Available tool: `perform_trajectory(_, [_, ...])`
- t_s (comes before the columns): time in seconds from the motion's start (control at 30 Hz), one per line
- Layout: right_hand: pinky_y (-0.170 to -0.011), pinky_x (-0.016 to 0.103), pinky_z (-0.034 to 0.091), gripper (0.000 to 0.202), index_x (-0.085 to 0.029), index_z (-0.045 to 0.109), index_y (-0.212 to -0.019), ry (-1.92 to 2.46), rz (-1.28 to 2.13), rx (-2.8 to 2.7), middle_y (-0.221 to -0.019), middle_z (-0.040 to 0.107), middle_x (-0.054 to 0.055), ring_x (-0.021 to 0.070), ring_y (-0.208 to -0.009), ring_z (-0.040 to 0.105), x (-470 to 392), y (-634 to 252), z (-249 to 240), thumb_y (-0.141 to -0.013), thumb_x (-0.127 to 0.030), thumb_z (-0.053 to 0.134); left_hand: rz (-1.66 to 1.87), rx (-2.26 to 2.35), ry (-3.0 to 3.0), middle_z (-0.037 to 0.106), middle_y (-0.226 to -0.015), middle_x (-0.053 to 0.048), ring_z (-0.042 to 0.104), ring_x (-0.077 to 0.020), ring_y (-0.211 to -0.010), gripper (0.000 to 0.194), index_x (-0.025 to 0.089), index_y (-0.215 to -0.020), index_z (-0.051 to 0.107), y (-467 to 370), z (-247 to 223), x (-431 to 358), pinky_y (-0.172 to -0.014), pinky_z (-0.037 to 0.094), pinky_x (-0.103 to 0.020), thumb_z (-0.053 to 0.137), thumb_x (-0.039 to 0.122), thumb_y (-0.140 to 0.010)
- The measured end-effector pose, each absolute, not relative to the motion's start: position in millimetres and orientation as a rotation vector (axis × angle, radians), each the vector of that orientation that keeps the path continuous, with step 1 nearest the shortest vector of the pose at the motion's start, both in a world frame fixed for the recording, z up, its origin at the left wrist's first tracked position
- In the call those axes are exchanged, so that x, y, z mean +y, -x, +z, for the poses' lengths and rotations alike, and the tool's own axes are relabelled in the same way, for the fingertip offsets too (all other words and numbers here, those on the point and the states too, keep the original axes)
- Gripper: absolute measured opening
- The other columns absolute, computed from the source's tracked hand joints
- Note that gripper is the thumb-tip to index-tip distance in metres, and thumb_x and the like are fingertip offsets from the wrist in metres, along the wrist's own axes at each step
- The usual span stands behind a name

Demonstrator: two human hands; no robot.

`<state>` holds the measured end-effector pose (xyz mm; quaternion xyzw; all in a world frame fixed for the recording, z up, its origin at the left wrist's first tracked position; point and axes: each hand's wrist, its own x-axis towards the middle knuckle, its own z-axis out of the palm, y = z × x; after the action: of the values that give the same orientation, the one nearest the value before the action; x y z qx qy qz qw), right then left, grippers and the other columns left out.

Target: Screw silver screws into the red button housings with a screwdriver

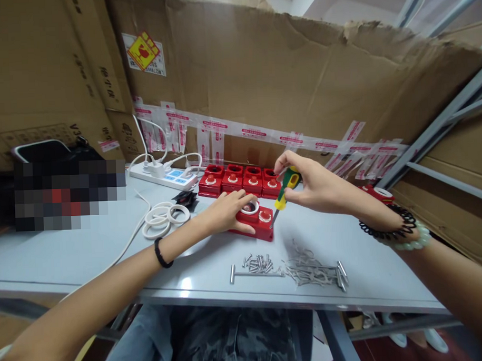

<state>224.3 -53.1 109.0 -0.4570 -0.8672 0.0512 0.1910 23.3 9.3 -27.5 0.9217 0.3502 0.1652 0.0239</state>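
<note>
My left hand [228, 212] lies over the left part of a red box [256, 231], pressing it to the table, with the thumb along its front side. On the box's top are a white ring [250, 207] and a red round button [265, 215]. My right hand [304, 181] is closed round the green and yellow handle of a screwdriver [281, 197]. The screwdriver's shaft slants down to the box's right end; whether its tip sits in a screw is too small to tell. Behind stand several similar red boxes [232, 180] in a row.
Screws [259, 263], T-shaped metal rods [254, 274] and a tangle of thin strings [307, 267] lie near the front edge. Left are loose white rings [157, 220], a small black packet [185, 200] and a power strip [177, 177] with cables. Cardboard [261, 69] walls the back.
</note>
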Motion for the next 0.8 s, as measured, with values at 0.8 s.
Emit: perform_trajectory(0.8, [-0.058, 0.027, 0.037, 0.017, -0.02, 0.046, -0.095, 1.261, 0.175, -2.179, -0.074, 0.052, -0.002, 0.0113, -0.063, 0.044, -48, -216, 86, -0.08, -0.028, 0.053, 0.523, 1.077, -2.854, 0.053, -0.111, -0.007, 0.054, -0.0276, -0.101, 0.066, 0.025, -0.123, 0.045, -23, -27, 9, -0.08, 0.038, -0.035, 0.062, 0.064, -0.073])
